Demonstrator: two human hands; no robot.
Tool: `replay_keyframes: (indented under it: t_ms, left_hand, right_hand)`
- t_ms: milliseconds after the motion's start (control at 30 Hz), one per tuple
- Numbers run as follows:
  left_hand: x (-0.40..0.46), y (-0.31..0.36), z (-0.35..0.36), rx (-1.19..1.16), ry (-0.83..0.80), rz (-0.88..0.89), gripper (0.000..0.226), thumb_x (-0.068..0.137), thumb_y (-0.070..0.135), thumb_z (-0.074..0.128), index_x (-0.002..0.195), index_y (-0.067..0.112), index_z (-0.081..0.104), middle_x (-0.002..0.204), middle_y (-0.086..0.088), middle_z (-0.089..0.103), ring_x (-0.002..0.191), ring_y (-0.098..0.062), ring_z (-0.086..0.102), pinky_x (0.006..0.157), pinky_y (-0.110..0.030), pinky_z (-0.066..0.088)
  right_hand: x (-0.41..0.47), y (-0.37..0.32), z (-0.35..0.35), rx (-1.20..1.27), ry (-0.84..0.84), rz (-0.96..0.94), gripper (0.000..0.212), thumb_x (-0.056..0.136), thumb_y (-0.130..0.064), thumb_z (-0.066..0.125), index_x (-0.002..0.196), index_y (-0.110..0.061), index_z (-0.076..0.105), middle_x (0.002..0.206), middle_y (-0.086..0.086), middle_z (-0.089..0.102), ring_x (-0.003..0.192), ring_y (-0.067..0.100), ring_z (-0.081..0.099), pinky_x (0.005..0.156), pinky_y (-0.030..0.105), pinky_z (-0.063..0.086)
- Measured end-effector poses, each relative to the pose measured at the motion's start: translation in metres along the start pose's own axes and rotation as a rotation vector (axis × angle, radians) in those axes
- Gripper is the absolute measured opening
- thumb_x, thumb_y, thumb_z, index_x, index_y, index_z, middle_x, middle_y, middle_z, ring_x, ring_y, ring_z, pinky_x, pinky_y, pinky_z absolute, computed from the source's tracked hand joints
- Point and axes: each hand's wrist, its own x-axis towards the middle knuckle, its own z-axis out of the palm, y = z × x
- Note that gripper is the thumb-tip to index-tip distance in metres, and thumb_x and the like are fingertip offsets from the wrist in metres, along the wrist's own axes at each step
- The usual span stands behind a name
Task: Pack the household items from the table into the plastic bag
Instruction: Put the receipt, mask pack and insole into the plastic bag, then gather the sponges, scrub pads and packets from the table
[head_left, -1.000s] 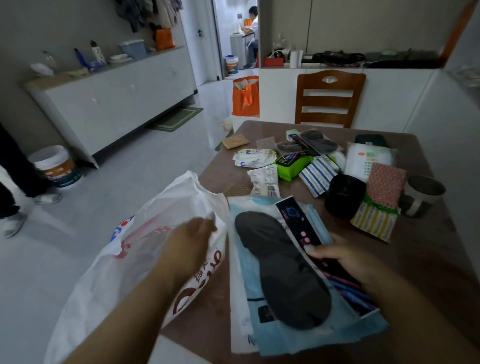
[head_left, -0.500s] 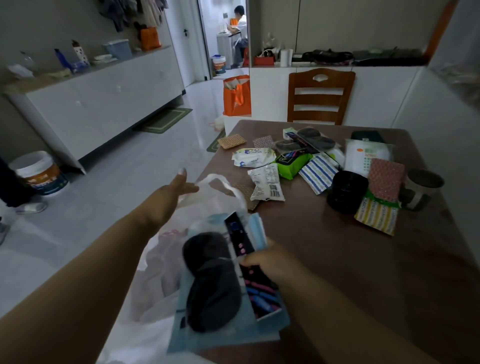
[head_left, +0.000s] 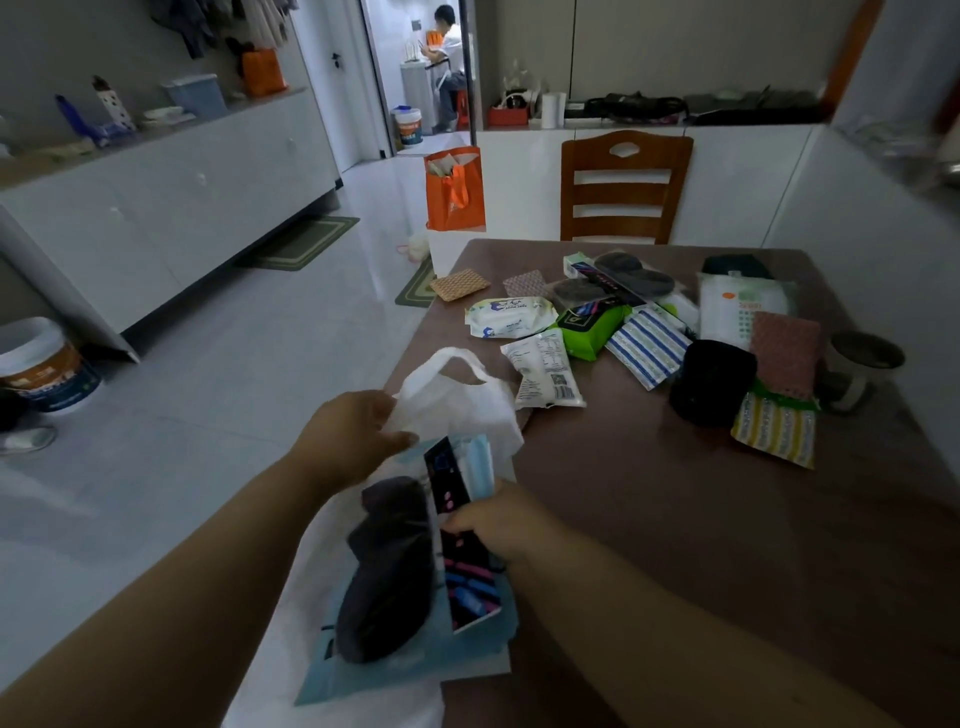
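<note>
The left hand (head_left: 356, 436) pinches the white bag (head_left: 457, 400) at its rim, just under the looped handle, holding the mouth up at the near-left corner of the surface (head_left: 701, 519). The rest of the bag hangs off the edge, down toward the floor. The right hand (head_left: 498, 519) is closed on an insole pack (head_left: 410, 582): thumb on the dark printed card, fingers hidden behind it. The pack is a light-blue sleeve with a dark insole showing. Its top end lies against the bag's mouth, between the two hands, and its lower end points back toward the person. Whether it is partly inside the bag I cannot tell.

The other items lie well beyond the hands, across the far half of the surface. Nearest the bag is a white packet (head_left: 545, 376), just beside the handle. Behind it sit a wipes pack (head_left: 509, 317) and a green pack (head_left: 589, 332), then a blue-striped cloth (head_left: 647, 345), a black tub (head_left: 711, 382) and a yellow-striped cloth (head_left: 774, 428). A reddish sponge (head_left: 784, 353) leans on that cloth, next to a cup (head_left: 860, 364) at the right edge. A second insole pack (head_left: 623, 275) lies farther back, before the chair (head_left: 623, 187).
</note>
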Motion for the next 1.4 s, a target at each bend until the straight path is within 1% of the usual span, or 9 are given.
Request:
replay_keyframes:
  t_ms: [167, 400, 500, 633, 767, 1000, 1100, 1200, 1400]
  left_hand:
    - [0.018, -0.029, -0.007, -0.052, 0.135, 0.003, 0.028, 0.088, 0.029, 0.062, 0.076, 0.005, 0.07, 0.07, -0.012, 0.066, 0.06, -0.021, 0.054, 0.051, -0.022, 0.036]
    - [0.036, -0.046, -0.006, -0.024, 0.143, -0.023, 0.029, 0.09, 0.032, 0.059, 0.071, 0.011, 0.067, 0.063, -0.005, 0.061, 0.053, -0.012, 0.049, 0.048, -0.022, 0.033]
    - [0.041, -0.049, -0.007, -0.013, 0.148, -0.009, 0.026, 0.089, 0.034, 0.058, 0.076, 0.014, 0.068, 0.067, -0.005, 0.063, 0.057, -0.013, 0.052, 0.05, -0.02, 0.037]
    - [0.046, -0.05, -0.01, 0.012, 0.156, 0.004, 0.03, 0.089, 0.035, 0.059, 0.079, 0.01, 0.071, 0.069, -0.008, 0.066, 0.056, -0.015, 0.054, 0.05, -0.02, 0.039]
    - [0.049, -0.05, -0.017, 0.031, 0.158, 0.013, 0.033, 0.089, 0.036, 0.06, 0.074, 0.009, 0.071, 0.066, -0.01, 0.068, 0.058, -0.022, 0.06, 0.052, -0.024, 0.043]
    - [0.053, -0.019, -0.029, -0.032, -0.031, 0.088, 0.018, 0.084, 0.029, 0.068, 0.077, 0.013, 0.073, 0.069, -0.005, 0.07, 0.056, -0.012, 0.06, 0.053, -0.021, 0.044]
    - [0.051, 0.018, -0.047, -0.302, -0.331, 0.072, 0.038, 0.073, 0.025, 0.076, 0.109, 0.025, 0.067, 0.099, 0.012, 0.071, 0.089, -0.005, 0.068, 0.077, -0.02, 0.052]
    - [0.049, 0.069, -0.061, -0.381, -0.223, 0.212, 0.046, 0.067, 0.051, 0.066, 0.11, 0.035, 0.065, 0.101, 0.024, 0.066, 0.088, 0.011, 0.063, 0.074, -0.009, 0.044]
    - [0.042, 0.187, -0.014, -0.69, -0.166, 0.225, 0.019, 0.085, 0.041, 0.064, 0.084, 0.024, 0.073, 0.093, -0.006, 0.075, 0.094, -0.025, 0.068, 0.091, -0.046, 0.052]
  right_hand:
    - [0.025, 0.003, 0.023, -0.085, -0.083, -0.066, 0.023, 0.09, -0.036, 0.059, 0.109, -0.023, 0.056, 0.11, 0.002, 0.063, 0.102, 0.022, 0.061, 0.091, 0.035, 0.049]
    - [0.031, 0.009, 0.002, -1.303, 0.18, -0.333, 0.022, 0.093, -0.023, 0.045, 0.105, -0.013, 0.06, 0.105, 0.01, 0.061, 0.101, 0.032, 0.06, 0.083, 0.04, 0.048]
    - [0.039, 0.017, -0.015, -0.944, 0.699, -0.437, 0.03, 0.076, -0.045, 0.06, 0.09, -0.024, 0.045, 0.085, -0.004, 0.048, 0.082, 0.017, 0.054, 0.064, 0.031, 0.048]
    - [0.047, 0.014, -0.035, -0.625, 0.353, 0.019, 0.022, 0.083, -0.028, 0.062, 0.092, -0.008, 0.059, 0.088, 0.01, 0.063, 0.078, 0.024, 0.062, 0.065, 0.037, 0.052]
    - [0.031, 0.005, -0.055, -0.301, 0.123, 0.049, 0.017, 0.083, -0.008, 0.065, 0.069, -0.006, 0.056, 0.048, 0.006, 0.062, 0.04, 0.016, 0.059, 0.043, 0.026, 0.049]
    - [-0.01, -0.023, -0.094, -0.279, -0.072, 0.088, 0.011, 0.081, -0.014, 0.072, 0.081, -0.006, 0.065, 0.07, 0.009, 0.07, 0.047, 0.012, 0.061, 0.044, 0.02, 0.05]
    - [-0.01, -0.024, -0.12, -0.253, -0.017, 0.078, 0.023, 0.079, -0.023, 0.075, 0.092, -0.005, 0.068, 0.074, 0.008, 0.069, 0.055, 0.012, 0.061, 0.049, 0.02, 0.051]
    - [-0.003, -0.025, -0.148, -0.173, 0.122, 0.054, 0.024, 0.078, -0.029, 0.075, 0.089, -0.009, 0.067, 0.072, 0.007, 0.066, 0.054, 0.013, 0.06, 0.049, 0.023, 0.051]
    - [0.03, -0.014, -0.214, -0.103, 0.498, 0.04, 0.029, 0.084, -0.033, 0.068, 0.069, -0.009, 0.06, 0.067, 0.009, 0.061, 0.061, 0.021, 0.058, 0.054, 0.029, 0.048]
